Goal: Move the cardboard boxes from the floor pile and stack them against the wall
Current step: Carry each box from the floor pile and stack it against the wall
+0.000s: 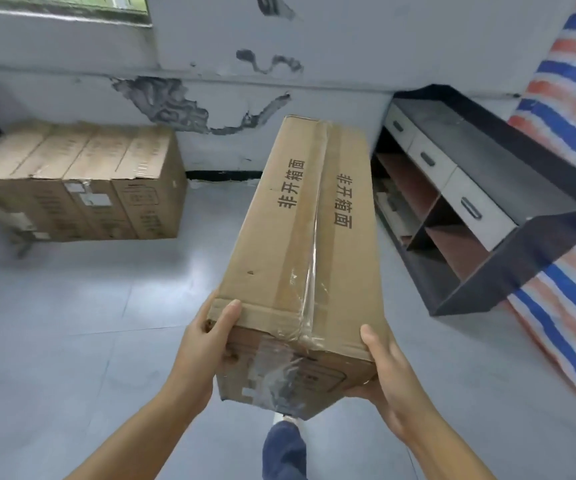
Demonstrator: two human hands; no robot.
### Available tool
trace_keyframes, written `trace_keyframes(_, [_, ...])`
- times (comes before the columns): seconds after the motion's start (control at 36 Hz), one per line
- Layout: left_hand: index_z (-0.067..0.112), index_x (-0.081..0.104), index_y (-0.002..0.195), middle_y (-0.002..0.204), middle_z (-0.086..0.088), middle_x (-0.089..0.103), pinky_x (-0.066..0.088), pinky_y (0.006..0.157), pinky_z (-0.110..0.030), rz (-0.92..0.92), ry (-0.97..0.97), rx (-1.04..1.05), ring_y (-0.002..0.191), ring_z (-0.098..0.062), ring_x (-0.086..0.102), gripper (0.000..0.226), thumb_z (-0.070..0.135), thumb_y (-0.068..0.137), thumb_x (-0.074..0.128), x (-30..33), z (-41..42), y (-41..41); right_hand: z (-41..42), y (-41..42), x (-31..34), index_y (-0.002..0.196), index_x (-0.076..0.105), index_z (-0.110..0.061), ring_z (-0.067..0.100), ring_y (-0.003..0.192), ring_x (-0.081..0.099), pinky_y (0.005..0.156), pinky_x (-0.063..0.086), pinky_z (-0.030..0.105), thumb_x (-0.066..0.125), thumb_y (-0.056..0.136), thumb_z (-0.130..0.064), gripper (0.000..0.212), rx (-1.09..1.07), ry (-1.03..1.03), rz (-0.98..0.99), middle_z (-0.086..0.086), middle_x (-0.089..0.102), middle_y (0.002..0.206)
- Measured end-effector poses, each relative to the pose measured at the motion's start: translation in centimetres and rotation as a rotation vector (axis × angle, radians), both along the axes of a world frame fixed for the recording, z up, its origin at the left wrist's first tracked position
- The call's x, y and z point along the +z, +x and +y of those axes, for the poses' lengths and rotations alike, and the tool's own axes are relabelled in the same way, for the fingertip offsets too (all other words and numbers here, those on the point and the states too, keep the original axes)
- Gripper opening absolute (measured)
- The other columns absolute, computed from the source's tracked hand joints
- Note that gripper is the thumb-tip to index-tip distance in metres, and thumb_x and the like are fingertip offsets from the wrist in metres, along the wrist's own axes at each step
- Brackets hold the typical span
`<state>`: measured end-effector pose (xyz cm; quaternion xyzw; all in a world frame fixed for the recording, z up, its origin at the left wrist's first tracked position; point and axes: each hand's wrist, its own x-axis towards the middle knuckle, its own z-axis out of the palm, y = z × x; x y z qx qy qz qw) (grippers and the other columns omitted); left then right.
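- We hold a long, rectangular cardboard box [300, 244] out in front of us, above the smooth grey tiled floor [72, 323], its far end pointing towards the wall.
- Our left hand [207, 344] grasps the near left corner, thumb lying on the top flap.
- Our right hand [387, 379] cups the near right corner from below, thumb up along the side.
- Glossy clear tape, wrinkled at the near end, runs along the box's top seam between printed black characters.
- A row of matte brown boxes [78, 181] stands against the peeling grey wall [231, 98].
- A dark shelf unit [487, 202] with pale drawers lies beside a striped woven tarp [574, 109].
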<state>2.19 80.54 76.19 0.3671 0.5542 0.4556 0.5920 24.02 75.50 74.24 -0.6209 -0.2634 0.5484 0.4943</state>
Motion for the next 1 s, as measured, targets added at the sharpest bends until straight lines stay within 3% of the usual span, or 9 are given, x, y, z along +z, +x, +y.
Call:
trace_keyframes(0.19, [0.027,0.061,0.116,0.089,0.018,0.072,0.052,0.073,-0.034,0.005,-0.006,0.167,0.077,0.005,0.065,0.023,0.027,0.095,0.054,-0.4,9.4,-0.8,13.0,-0.2,0.1,0.130,0.047,-0.039,0.016,0.086,0.070,0.055,0.054,0.035,0.044,0.099,-0.031,0.033,0.201,-0.001,0.035,-0.002,0.070,0.109])
trace_keyframes(0.33, [0.031,0.061,0.109,0.084,0.020,0.072,0.054,0.067,-0.033,-0.011,-0.020,0.256,0.078,0.004,0.066,0.017,0.026,0.096,0.052,-0.3,15.7,-1.6,21.5,-0.9,0.5,0.131,0.045,-0.043,0.020,0.098,0.068,0.067,0.058,0.049,0.043,0.099,-0.032,0.034,0.325,0.004,0.039,-0.005,0.068,0.114])
trace_keyframes(0.5, [0.033,0.061,0.108,0.086,0.014,0.071,0.056,0.059,-0.036,-0.021,-0.055,0.339,0.079,-0.001,0.067,0.016,0.028,0.096,0.052,-0.4,21.6,-3.7,29.1,-3.1,0.6,0.128,0.044,-0.046,0.016,0.098,0.067,0.070,0.058,0.052,0.043,0.099,-0.033,0.032,0.418,-0.012,0.025,-0.009,0.067,0.114])
trace_keyframes(0.56, [0.031,0.060,0.111,0.093,0.010,0.068,0.057,0.062,-0.038,-0.014,-0.071,0.371,0.083,-0.003,0.066,0.017,0.028,0.096,0.052,-0.9,24.2,-4.9,32.2,-4.3,0.1,0.129,0.043,-0.046,0.016,0.097,0.068,0.070,0.057,0.052,0.042,0.099,-0.034,0.033,0.443,-0.022,0.009,-0.010,0.067,0.114])
trace_keyframes(0.67, [0.030,0.060,0.109,0.097,0.010,0.067,0.058,0.064,-0.036,-0.017,-0.086,0.378,0.070,0.008,0.066,0.016,0.027,0.097,0.050,-1.6,29.7,-7.9,38.2,-7.4,-0.8,0.131,0.043,-0.047,0.017,0.101,0.066,0.072,0.057,0.054,0.042,0.099,-0.036,0.034,0.471,-0.025,-0.019,-0.011,0.067,0.115])
trace_keyframes(0.78, [0.028,0.059,0.120,0.101,0.005,0.068,0.056,0.078,-0.052,-0.011,-0.138,0.339,0.082,-0.003,0.064,0.025,0.031,0.097,0.050,-2.3,36.7,-11.9,44.6,-11.3,-1.3,0.134,0.040,-0.048,0.014,0.100,0.067,0.074,0.056,0.059,0.042,0.099,-0.035,0.038,0.448,-0.018,-0.021,-0.013,0.066,0.116])
trace_keyframes(0.92, [0.031,0.060,0.118,0.093,0.013,0.067,0.052,0.086,-0.057,0.003,-0.181,0.279,0.085,-0.004,0.062,0.023,0.031,0.097,0.051,-1.7,45.2,-17.1,51.6,-16.2,-1.1,0.135,0.041,-0.045,0.016,0.098,0.068,0.072,0.055,0.059,0.041,0.100,-0.033,0.037,0.385,-0.047,0.010,-0.009,0.066,0.117])
trace_keyframes(1.0, [0.033,0.060,0.114,0.082,0.020,0.068,0.052,0.084,-0.053,0.019,-0.192,0.238,0.075,0.004,0.063,0.019,0.030,0.097,0.051,-1.5,50.0,-19.7,55.3,-18.8,-1.1,0.134,0.042,-0.044,0.019,0.098,0.067,0.072,0.056,0.057,0.041,0.100,-0.032,0.036,0.341,-0.064,0.002,-0.007,0.067,0.114])
